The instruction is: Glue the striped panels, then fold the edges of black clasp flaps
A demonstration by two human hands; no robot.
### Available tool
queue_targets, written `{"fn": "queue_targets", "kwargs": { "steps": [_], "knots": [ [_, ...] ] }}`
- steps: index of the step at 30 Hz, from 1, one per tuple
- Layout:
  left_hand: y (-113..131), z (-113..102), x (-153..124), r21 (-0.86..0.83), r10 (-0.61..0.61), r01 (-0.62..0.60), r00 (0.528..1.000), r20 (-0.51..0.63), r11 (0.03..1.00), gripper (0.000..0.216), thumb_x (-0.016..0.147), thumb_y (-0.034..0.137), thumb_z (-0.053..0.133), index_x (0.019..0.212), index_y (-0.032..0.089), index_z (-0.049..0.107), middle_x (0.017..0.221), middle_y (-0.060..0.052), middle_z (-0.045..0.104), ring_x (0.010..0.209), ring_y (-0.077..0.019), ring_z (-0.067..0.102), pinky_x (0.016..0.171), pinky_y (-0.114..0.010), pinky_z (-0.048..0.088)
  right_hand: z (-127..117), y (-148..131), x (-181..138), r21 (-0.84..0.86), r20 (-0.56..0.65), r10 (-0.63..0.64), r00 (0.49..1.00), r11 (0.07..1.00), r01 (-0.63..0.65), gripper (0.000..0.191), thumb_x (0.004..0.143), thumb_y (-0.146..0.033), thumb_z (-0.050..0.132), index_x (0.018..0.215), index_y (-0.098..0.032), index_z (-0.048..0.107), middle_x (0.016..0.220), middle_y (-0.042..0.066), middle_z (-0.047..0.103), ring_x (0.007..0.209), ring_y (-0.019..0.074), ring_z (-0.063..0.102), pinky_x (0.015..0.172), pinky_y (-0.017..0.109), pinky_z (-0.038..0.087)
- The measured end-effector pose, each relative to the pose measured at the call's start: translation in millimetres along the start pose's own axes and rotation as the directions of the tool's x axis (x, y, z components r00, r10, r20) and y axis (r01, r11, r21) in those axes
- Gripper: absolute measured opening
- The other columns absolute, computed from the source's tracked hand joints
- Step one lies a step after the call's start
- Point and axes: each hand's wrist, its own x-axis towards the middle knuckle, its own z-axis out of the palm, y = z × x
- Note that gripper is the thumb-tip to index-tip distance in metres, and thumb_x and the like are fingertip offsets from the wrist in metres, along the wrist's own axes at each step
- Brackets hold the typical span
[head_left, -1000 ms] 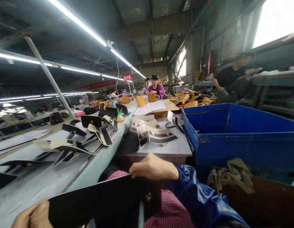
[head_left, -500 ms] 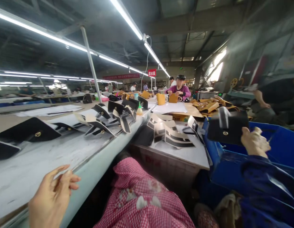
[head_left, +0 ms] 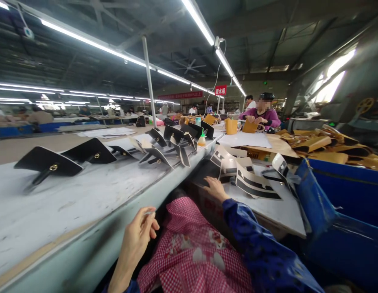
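Note:
My right hand point(head_left: 215, 188), in a blue sleeve, reaches forward onto the near edge of a small grey table point(head_left: 268, 205). Its fingers lie stretched out on a dark piece point(head_left: 202, 174), beside black-and-white striped cut pieces point(head_left: 256, 183). My left hand point(head_left: 141, 231) hovers low over my red checked apron point(head_left: 191, 252), next to the edge of the long pale belt point(head_left: 73, 203). Its fingertips are curled against the thumb, and I cannot see whether anything is in them. Black flaps with gold snaps point(head_left: 50, 162) lie in a row along the belt.
A blue bin point(head_left: 338, 191) stands close on my right. Tan pieces point(head_left: 317, 142) are piled beyond it. A small glue bottle point(head_left: 202, 139) stands on the belt's far part. A co-worker in purple point(head_left: 265, 114) handles tan pieces at the far end. A post point(head_left: 149, 91) rises from the belt.
My right hand has left the blue bin without the black flap it held there and come down onto the small table. My left hand's fingers have curled together. The view swung left.

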Motion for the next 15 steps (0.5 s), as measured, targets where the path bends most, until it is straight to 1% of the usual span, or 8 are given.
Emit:
{"fn": "queue_targets", "kwargs": {
  "steps": [2, 4, 7, 10, 11, 13, 14, 15],
  "knots": [
    [-6, -1, 0, -0.033, -0.023, 0.023, 1.000, 0.002, 0.999, 0.040, 0.089, 0.055, 0.054, 0.102, 0.018, 0.058, 0.060, 0.004, 0.062, 0.046, -0.0130, 0.056, 0.044, -0.024, 0.040, 18, -7, 8, -0.032, 0.013, 0.026, 1.000, 0.999, -0.026, 0.038, 0.093, -0.036, 0.063, 0.127, -0.019, 0.058, 0.136, 0.011, 0.055, 0.120, 0.0275, 0.056, 0.100, 0.053, 0.048],
    [-12, -2, 2, -0.062, -0.054, 0.056, 0.998, 0.027, 0.996, 0.042, 0.088, 0.057, 0.056, 0.101, 0.017, 0.059, 0.059, 0.003, 0.063, 0.045, -0.0124, 0.056, 0.043, -0.023, 0.039, 26, -7, 12, -0.042, 0.013, 0.062, 0.998, 0.997, -0.061, 0.037, 0.094, -0.036, 0.062, 0.126, -0.020, 0.058, 0.136, 0.011, 0.055, 0.120, 0.0270, 0.057, 0.100, 0.052, 0.048],
    [-17, 2, 4, -0.162, -0.119, 0.132, 0.989, 0.089, 0.978, 0.046, 0.085, 0.059, 0.060, 0.099, 0.016, 0.059, 0.058, 0.003, 0.063, 0.045, -0.0118, 0.056, 0.042, -0.021, 0.038, 24, -4, 14, -0.003, 0.020, 0.082, 0.996, 0.997, -0.082, 0.031, 0.095, -0.036, 0.059, 0.123, -0.021, 0.061, 0.132, 0.010, 0.058, 0.115, 0.0244, 0.059, 0.098, 0.049, 0.050],
    [-18, 14, 3, -0.269, -0.158, 0.186, 0.980, 0.123, 0.945, 0.044, 0.086, 0.057, 0.062, 0.097, 0.014, 0.060, 0.062, -0.001, 0.066, 0.050, -0.0126, 0.059, 0.044, -0.021, 0.040, 12, -4, 7, 0.091, 0.040, 0.054, 0.998, 0.994, -0.058, 0.031, 0.095, -0.037, 0.060, 0.121, -0.020, 0.062, 0.128, 0.009, 0.061, 0.113, 0.0237, 0.061, 0.097, 0.048, 0.051],
    [-18, 19, 2, -0.283, -0.163, 0.195, 0.978, 0.131, 0.939, 0.044, 0.087, 0.056, 0.061, 0.098, 0.013, 0.060, 0.069, -0.004, 0.070, 0.056, -0.0144, 0.063, 0.047, -0.022, 0.044, 6, -5, 1, 0.133, 0.046, 0.034, 0.998, 0.990, -0.039, 0.030, 0.097, -0.035, 0.058, 0.122, -0.019, 0.062, 0.127, 0.010, 0.063, 0.112, 0.0234, 0.062, 0.098, 0.048, 0.051],
    [-17, 28, 1, -0.369, -0.211, 0.262, 0.962, 0.173, 0.892, 0.047, 0.087, 0.056, 0.062, 0.106, 0.012, 0.060, 0.098, -0.015, 0.074, 0.080, -0.0216, 0.071, 0.059, -0.028, 0.054, -10, -8, -19, 0.230, 0.060, -0.029, 0.998, 0.973, 0.015, 0.029, 0.099, -0.029, 0.050, 0.124, -0.017, 0.063, 0.125, 0.011, 0.067, 0.113, 0.0227, 0.064, 0.101, 0.047, 0.049],
    [-16, 32, 0, -0.432, -0.245, 0.308, 0.949, 0.197, 0.848, 0.052, 0.087, 0.057, 0.062, 0.113, 0.013, 0.058, 0.115, -0.019, 0.071, 0.094, -0.0260, 0.071, 0.067, -0.033, 0.058, -20, -11, -33, 0.282, 0.068, -0.073, 0.995, 0.958, 0.051, 0.032, 0.101, -0.025, 0.043, 0.125, -0.017, 0.063, 0.124, 0.011, 0.068, 0.113, 0.0220, 0.065, 0.103, 0.044, 0.049],
    [-15, 36, 0, -0.502, -0.281, 0.365, 0.930, 0.237, 0.784, 0.057, 0.086, 0.060, 0.062, 0.118, 0.013, 0.057, 0.129, -0.022, 0.064, 0.107, -0.0304, 0.068, 0.074, -0.039, 0.059, -30, -14, -50, 0.332, 0.081, -0.126, 0.989, 0.939, 0.092, 0.035, 0.100, -0.023, 0.041, 0.126, -0.017, 0.064, 0.125, 0.011, 0.069, 0.116, 0.0220, 0.064, 0.105, 0.042, 0.047]
  ]
}}
